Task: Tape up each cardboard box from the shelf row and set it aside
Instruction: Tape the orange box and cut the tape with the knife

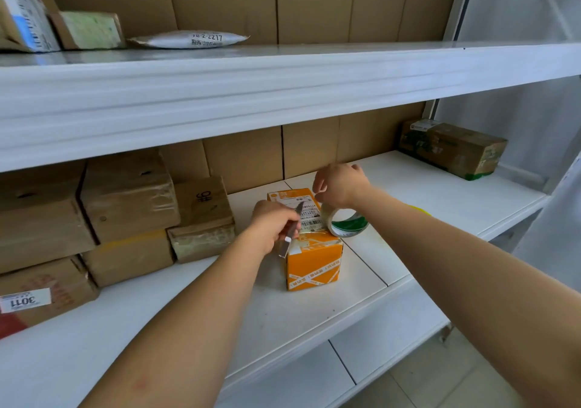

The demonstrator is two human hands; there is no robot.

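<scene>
A small orange cardboard box (309,250) sits mid-shelf on the white metal shelf (440,193), bare board to its right. The left hand (275,228) grips a grey utility knife (290,230) at the box's near top edge; the right hand (338,184) pinches tape above the clear tape roll (345,222) resting on top.

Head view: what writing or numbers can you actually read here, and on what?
"3011", upside down: white label on the brown box, bottom left.
"2-2217": white mailer bag, upper shelf.
"CHC", sideways: small brown box.
Orange box label and barcode: too small.
Green-printed box: blurred.
</scene>
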